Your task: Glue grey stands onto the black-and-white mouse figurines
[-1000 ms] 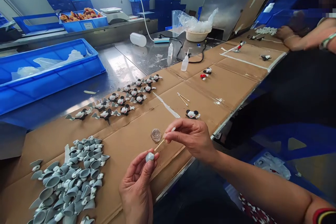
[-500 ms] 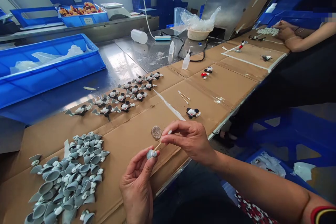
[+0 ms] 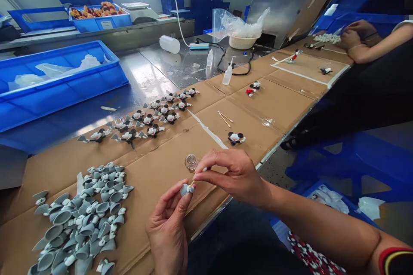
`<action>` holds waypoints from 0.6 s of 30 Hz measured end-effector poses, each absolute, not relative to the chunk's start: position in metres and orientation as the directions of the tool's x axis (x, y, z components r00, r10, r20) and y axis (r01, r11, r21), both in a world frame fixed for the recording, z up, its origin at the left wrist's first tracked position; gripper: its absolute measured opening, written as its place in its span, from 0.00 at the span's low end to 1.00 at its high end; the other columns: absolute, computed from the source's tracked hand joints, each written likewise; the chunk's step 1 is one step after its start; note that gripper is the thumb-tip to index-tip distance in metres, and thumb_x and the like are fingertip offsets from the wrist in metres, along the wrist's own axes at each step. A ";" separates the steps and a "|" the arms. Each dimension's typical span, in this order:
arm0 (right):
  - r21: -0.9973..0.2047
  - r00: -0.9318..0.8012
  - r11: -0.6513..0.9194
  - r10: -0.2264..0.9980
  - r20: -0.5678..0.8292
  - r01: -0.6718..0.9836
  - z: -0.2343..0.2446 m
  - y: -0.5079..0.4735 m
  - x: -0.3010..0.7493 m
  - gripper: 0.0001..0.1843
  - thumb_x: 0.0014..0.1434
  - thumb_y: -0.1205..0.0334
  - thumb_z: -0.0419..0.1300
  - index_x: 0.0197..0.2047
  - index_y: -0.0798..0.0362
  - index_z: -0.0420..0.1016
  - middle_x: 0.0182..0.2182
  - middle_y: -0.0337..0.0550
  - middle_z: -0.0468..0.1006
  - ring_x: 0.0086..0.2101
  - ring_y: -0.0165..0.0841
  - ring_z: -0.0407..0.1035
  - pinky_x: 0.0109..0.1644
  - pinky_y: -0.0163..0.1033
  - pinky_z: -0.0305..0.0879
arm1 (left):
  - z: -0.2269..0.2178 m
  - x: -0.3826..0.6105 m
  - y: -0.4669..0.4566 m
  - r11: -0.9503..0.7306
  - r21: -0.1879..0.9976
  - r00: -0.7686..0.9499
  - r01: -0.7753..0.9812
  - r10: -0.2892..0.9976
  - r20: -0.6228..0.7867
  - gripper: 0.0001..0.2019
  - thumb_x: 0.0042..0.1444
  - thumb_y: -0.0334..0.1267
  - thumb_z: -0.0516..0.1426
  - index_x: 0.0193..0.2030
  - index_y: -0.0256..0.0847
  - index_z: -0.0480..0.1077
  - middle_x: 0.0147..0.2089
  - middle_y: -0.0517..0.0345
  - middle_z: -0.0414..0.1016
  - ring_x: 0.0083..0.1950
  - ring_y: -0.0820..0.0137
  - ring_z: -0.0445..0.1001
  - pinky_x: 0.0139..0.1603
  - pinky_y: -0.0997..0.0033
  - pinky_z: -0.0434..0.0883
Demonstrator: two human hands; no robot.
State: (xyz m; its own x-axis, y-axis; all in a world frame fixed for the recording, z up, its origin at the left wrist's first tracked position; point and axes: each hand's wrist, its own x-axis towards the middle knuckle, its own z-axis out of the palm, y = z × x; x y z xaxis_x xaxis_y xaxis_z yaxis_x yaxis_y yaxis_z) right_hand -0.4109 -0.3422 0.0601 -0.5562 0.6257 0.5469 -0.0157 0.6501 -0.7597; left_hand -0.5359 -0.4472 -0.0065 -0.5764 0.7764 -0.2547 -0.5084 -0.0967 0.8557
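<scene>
My left hand [image 3: 169,227] pinches a small grey and white toy part [image 3: 186,189] between thumb and fingers, held up over the cardboard sheet [image 3: 155,172]. My right hand [image 3: 234,174] grips a thin wooden stick [image 3: 197,175] whose tip touches that part. A small clear glue cup [image 3: 191,162] stands on the cardboard just beyond the stick. A heap of several grey parts [image 3: 80,219] lies to the left. Rows of finished black and white mouse figures [image 3: 145,120] sit further back, and one single figure [image 3: 236,138] lies near my right hand.
Two spare sticks [image 3: 225,118] and a squeeze bottle [image 3: 227,75] lie on the cardboard. A blue crate [image 3: 61,90] stands on the steel table at left. Another person's hands [image 3: 355,36] work at the far right. The table edge [image 3: 277,146] runs beside blue stools.
My right hand has slid closer to the left hand, so the stick tip now rests on the grey part. The other person's arm at far right has drawn back.
</scene>
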 end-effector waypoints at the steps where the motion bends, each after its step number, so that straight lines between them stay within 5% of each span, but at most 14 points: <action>1: -0.738 -0.574 0.675 0.598 0.559 -0.016 0.062 -0.342 -0.411 0.03 0.61 0.67 0.65 0.34 0.56 0.78 0.29 0.40 0.79 0.31 0.27 0.72 0.37 0.30 0.68 | -0.007 -0.536 -0.447 -0.103 0.856 -0.583 -0.507 0.772 -0.252 0.16 0.41 0.36 0.72 0.39 0.40 0.80 0.40 0.50 0.83 0.42 0.69 0.81 0.50 0.76 0.75; 6: -0.700 -0.621 0.715 0.547 0.561 -0.003 0.070 -0.345 -0.410 0.05 0.63 0.65 0.63 0.34 0.54 0.77 0.29 0.41 0.80 0.31 0.29 0.73 0.38 0.33 0.69 | -0.007 -0.536 -0.447 -0.100 0.851 -0.589 -0.515 0.763 -0.267 0.16 0.39 0.36 0.72 0.38 0.40 0.80 0.40 0.51 0.83 0.42 0.70 0.81 0.49 0.77 0.74; 18: -0.749 -0.442 0.658 0.697 0.564 0.081 0.053 -0.322 -0.416 0.04 0.60 0.67 0.66 0.32 0.53 0.78 0.29 0.39 0.80 0.31 0.28 0.73 0.39 0.33 0.68 | 0.005 -0.535 -0.443 -0.034 0.832 -0.587 -0.554 0.723 -0.363 0.19 0.32 0.39 0.74 0.34 0.38 0.80 0.37 0.49 0.83 0.37 0.66 0.82 0.44 0.76 0.77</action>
State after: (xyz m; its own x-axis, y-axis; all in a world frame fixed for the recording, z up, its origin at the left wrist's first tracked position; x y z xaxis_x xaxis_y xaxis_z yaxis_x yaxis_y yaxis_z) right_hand -0.4155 -0.3222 0.0532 -0.4419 0.6974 0.5643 0.0814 0.6576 -0.7489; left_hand -0.5350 -0.4432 0.0050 -0.5875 0.7234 -0.3626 -0.5545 -0.0335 0.8315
